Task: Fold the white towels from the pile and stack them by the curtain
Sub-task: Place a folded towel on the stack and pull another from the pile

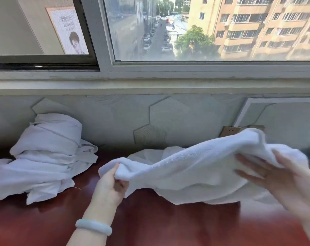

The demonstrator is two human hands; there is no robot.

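Note:
A white towel (pixel 191 167) hangs stretched between my two hands above the dark red table (pixel 150 224). My left hand (pixel 109 185) pinches its left corner, with a pale bangle on the wrist. My right hand (pixel 274 176) lies with straight, spread fingers against the towel's right end, which bunches over the fingertips. A loose pile of white towels (pixel 47 157) is heaped at the left against the wall. More white cloth (pixel 150 153) lies behind the held towel.
A grey wall with hexagon panels (pixel 168 114) rises right behind the table, under a windowsill (pixel 150 84) and window. A wall socket (pixel 230 130) sits behind the towel's right end. No curtain is in view.

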